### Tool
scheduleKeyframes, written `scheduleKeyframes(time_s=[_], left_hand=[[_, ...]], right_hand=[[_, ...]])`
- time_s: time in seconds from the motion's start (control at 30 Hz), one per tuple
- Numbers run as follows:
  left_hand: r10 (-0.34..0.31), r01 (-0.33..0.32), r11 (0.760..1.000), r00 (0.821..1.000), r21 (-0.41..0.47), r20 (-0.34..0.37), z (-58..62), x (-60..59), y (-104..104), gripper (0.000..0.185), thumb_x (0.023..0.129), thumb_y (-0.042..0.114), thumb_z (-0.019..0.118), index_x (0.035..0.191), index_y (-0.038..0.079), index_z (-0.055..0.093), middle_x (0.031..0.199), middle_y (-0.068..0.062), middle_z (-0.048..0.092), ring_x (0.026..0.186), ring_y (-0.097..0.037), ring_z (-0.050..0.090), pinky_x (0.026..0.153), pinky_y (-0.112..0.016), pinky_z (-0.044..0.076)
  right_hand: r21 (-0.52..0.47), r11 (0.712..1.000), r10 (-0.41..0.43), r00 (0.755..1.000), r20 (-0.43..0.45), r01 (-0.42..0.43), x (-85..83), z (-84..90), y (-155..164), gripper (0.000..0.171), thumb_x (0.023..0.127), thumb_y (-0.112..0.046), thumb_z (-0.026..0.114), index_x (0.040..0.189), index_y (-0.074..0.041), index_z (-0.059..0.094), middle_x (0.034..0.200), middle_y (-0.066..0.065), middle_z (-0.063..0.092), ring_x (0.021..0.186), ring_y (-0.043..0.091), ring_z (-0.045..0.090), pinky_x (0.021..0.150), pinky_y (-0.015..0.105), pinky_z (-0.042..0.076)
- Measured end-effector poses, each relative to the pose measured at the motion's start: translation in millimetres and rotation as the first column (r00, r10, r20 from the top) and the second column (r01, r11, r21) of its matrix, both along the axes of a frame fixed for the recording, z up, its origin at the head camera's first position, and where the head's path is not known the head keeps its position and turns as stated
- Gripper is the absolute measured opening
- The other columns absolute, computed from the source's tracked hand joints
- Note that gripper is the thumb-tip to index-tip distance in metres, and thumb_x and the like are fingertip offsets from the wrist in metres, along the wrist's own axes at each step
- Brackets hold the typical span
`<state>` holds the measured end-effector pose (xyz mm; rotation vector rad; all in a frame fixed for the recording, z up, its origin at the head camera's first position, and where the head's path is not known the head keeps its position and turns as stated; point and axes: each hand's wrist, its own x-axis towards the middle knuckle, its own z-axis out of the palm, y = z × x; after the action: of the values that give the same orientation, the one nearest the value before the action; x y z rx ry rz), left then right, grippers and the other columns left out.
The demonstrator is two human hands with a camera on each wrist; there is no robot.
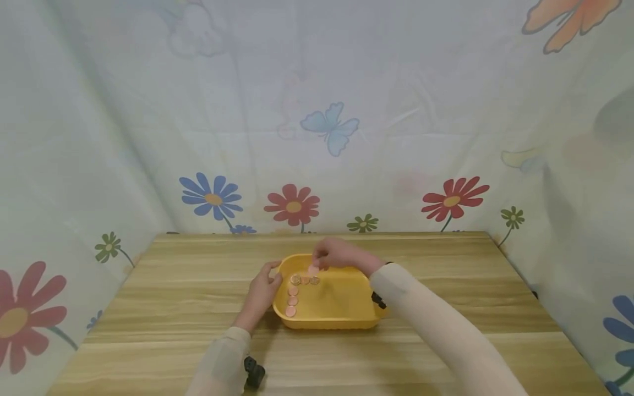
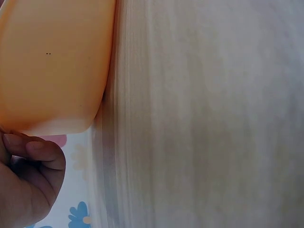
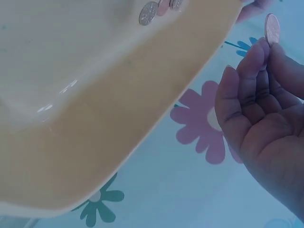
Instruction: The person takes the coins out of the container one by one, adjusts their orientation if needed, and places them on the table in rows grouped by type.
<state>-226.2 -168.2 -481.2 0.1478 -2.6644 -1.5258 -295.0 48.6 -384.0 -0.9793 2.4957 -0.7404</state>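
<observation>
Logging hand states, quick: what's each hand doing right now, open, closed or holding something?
Left hand: closed, gripping the yellow tray at its left end.
Right hand: closed, pinching a pinkish coin.

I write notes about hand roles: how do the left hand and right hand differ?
The left hand holds the yellow tray, while the right hand pinches a pink coin. The left hand is at the tray's left end; the right hand, near its far side. Both are bare.

No text can be read, the markings on the coins (image 3: 148, 13) being too blurred
</observation>
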Motion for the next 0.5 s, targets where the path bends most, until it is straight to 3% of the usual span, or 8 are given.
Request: scheduleKeyframes(time_s=[0.27,0.5], left_hand=[[-0.003,0.003,1.0,1.0,-0.016,-0.007,-2.2,-1.9,-1.1,0.044,0.103,0.014,0.05,0.145,0.001,0.05,0.107,-0.032,0.072,0.086,-0.032,0.073,0.069,-0.035,0.061],[0.005,-0.005,1.0,1.0,-0.028,0.01,-0.2,-2.1,-1.7,0.044,0.104,0.014,0.05,0.146,0.003,0.05,0.11,-0.031,0.071,0.091,-0.032,0.072,0.072,-0.036,0.061]], right_hand=[[-0.043,0.999,-0.028,0.998,0.051,0.03,5.1,-0.8,27.6,0.019,0.1,-0.007,0.059,0.082,-0.005,0.064,0.08,0.004,0.064,0.073,0.013,0.054,0.068,0.02,0.048],[-0.048,0.998,-0.046,0.999,0.006,0.047,13.2,0.3,49.3,0.019,0.101,-0.006,0.058,0.084,-0.001,0.066,0.08,0.007,0.066,0.072,0.01,0.056,0.067,0.021,0.05]])
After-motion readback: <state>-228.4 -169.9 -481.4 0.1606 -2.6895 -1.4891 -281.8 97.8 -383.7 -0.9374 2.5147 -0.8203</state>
